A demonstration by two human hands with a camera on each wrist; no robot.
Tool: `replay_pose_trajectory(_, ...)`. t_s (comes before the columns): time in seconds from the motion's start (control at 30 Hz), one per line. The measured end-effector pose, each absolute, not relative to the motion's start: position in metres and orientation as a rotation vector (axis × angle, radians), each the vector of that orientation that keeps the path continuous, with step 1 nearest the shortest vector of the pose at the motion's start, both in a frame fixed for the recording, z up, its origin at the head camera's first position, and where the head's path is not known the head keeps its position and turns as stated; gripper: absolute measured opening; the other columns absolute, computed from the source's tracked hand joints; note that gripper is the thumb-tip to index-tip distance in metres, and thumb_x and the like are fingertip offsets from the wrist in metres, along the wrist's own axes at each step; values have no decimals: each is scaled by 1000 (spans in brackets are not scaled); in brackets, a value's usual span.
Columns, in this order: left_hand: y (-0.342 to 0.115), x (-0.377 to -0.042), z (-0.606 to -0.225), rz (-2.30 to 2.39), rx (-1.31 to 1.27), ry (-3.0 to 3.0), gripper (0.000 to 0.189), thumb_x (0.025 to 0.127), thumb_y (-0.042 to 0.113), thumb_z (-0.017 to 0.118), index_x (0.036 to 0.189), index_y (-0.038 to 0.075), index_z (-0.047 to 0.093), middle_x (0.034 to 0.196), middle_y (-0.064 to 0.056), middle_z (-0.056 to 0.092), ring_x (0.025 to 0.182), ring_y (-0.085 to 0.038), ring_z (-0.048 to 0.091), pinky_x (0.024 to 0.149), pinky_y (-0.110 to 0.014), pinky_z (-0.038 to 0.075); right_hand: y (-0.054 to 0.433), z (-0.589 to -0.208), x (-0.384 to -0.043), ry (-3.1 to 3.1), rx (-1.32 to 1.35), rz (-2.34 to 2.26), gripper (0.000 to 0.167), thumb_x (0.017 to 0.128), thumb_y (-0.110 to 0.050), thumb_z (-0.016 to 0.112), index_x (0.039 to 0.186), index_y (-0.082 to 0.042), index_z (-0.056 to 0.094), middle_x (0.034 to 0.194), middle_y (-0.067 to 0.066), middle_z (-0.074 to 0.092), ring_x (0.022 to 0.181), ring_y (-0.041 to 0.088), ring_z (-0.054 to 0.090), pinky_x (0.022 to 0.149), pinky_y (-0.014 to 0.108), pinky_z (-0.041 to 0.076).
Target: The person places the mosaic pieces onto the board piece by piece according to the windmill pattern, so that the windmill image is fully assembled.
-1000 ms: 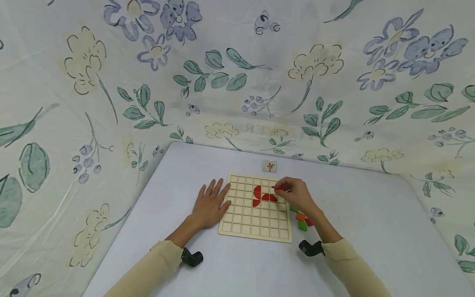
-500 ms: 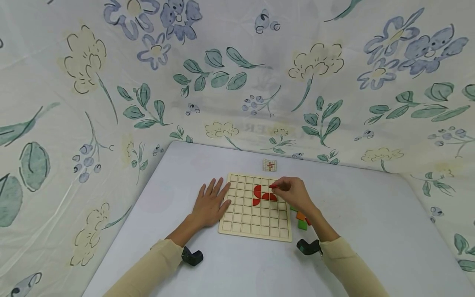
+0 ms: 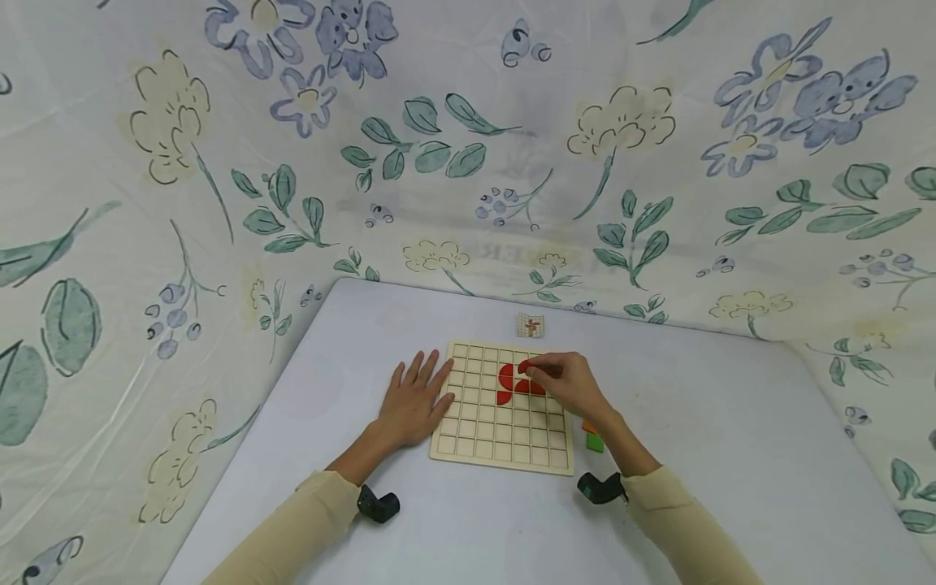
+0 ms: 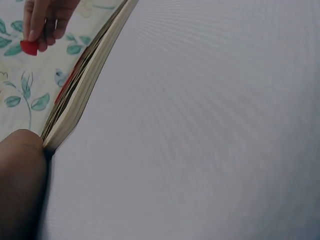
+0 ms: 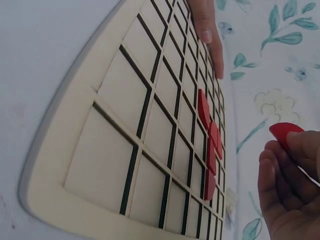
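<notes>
My right hand (image 3: pixel 574 383) pinches a red quarter-circle tile (image 5: pixel 286 131) between thumb and fingers, raised over the upper right of a wooden grid board (image 3: pixel 475 447). The tile's rounded edge also shows in the left wrist view, below the fingertips. Several red tiles (image 3: pixel 505 376) with curved edges lie in squares near the board's middle, partly behind the right hand in the head view. Flat on the board's left edge rests my left hand (image 3: pixel 411 406), fingers spread, thumb over the rim. The left wrist view catches only a dark rounded part of that hand beside the board's side.
Beyond the board lies a small card (image 3: pixel 530 326) printed with a red pinwheel figure on a grid. A green tile (image 3: pixel 595 442) and an orange tile (image 3: pixel 588 426) sit right of the board, partly under the right forearm. Floral cloth hangs behind the white table (image 3: pixel 702 455).
My right hand has moved left over the board with the red tile, which now shows more of its face. The right forearm covers more of the loose tiles. My left hand stays put.
</notes>
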State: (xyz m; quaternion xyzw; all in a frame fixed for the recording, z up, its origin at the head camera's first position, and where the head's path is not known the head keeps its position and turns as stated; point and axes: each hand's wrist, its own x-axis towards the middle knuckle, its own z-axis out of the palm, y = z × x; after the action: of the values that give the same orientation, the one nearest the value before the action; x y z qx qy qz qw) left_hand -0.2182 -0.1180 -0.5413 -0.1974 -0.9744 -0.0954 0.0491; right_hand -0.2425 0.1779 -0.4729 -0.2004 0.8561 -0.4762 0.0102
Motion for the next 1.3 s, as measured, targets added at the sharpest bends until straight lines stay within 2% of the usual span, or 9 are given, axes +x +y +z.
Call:
replay_pose_trajectory(0.23, -118, -220, -542, -276, -600, -2966, 62, 105, 47, 30, 159, 17, 21, 162, -14, 15, 148, -36, 8, 114, -58, 8, 162, -476, -241, 2718, -684, -1348, 16, 93, -7, 69, 105, 3, 74, 96, 7, 72, 81, 19, 68, 70, 29, 55)
replay_pose_trajectory(0.4, -118, -220, -541, -275, -608, -2956, 62, 106, 47, 31, 159, 17, 21, 162, -14, 16, 148, -37, 9, 114, -58, 8, 149, -481, -243, 2692, -703, -1316, 9, 89, -7, 73, 96, -2, 77, 88, 3, 72, 75, 14, 66, 66, 29, 54)
replay_pose_trajectory(0.6, -118, -220, -541, -271, -609, -2958, 62, 105, 47, 31, 158, 17, 22, 162, -14, 16, 148, -36, 9, 114, -58, 9, 137, -492, -248, 2690, -773, -1205, 7, 89, -8, 73, 92, -4, 77, 82, -1, 70, 70, 8, 63, 63, 25, 53)
replay_pose_trajectory(0.87, -119, -219, -541, -265, -602, -2961, 61, 106, 47, 31, 158, 18, 22, 162, -13, 17, 148, -36, 10, 114, -58, 10, 123, -496, -249, 2785, -882, -1051, 5, 87, -8, 74, 91, -5, 77, 82, 0, 70, 67, 8, 61, 61, 25, 51)
replay_pose_trajectory(1.17, -119, -220, -543, -272, -609, -2936, 62, 105, 48, 33, 158, 16, 25, 161, -14, 19, 147, -37, 12, 113, -59, 12, 114, -495, -245, 2949, -900, -772, 4, 86, -13, 75, 86, -11, 78, 78, -6, 59, 65, 7, 50, 59, 24, 45)
replay_pose_trajectory(1.3, -119, -220, -544, -270, -611, -2930, 62, 105, 47, 33, 158, 16, 25, 161, -14, 19, 147, -37, 13, 113, -59, 12, 113, -496, -243, 2978, -925, -726, 7, 86, -19, 78, 85, -12, 78, 77, -7, 59, 64, 6, 50, 57, 23, 44)
